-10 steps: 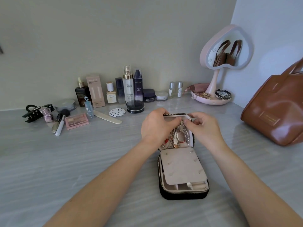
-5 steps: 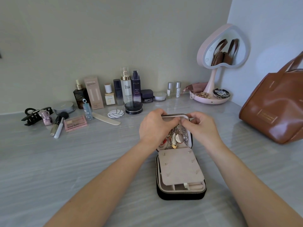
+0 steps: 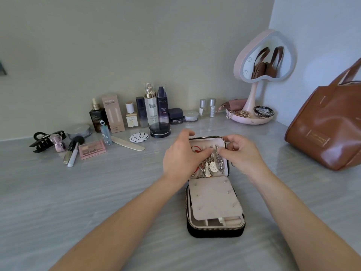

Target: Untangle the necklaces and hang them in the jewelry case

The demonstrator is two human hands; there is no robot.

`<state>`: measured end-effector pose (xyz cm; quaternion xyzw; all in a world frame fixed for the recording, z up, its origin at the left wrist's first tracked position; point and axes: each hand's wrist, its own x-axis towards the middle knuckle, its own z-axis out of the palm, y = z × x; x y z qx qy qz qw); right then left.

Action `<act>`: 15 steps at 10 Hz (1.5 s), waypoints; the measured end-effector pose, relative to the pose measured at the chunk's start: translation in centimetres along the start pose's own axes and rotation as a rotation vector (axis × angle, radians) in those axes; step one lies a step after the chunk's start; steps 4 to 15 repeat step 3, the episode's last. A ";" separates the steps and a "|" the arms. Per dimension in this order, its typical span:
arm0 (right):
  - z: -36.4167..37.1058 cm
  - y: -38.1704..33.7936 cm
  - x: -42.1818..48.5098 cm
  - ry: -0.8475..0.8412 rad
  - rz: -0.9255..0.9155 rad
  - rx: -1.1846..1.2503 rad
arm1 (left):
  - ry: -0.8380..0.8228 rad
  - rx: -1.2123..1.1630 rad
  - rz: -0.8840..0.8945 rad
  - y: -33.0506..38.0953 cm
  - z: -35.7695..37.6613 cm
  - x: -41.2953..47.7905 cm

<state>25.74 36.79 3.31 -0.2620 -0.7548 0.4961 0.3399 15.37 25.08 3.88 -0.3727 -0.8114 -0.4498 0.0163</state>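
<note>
Open jewelry case (image 3: 214, 232), black outside. Tangled necklaces (image 3: 212, 166) lie in its far lid half. Over lid: left hand (image 3: 181, 159), right hand (image 3: 244, 155), fingers curled, seemingly pinching chains near its top edge. Step: untangling. Next: isolate 1 strand, ease free gently, hang inside lid.

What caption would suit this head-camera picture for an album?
Left hand and right hand pinch tangled necklaces inside an open jewelry case on a grey table.
</note>
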 end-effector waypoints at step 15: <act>-0.4 -0.4 -0.6 -0.052 0.004 -0.005 | -0.071 -0.215 -0.063 -1.1 -0.5 -1.2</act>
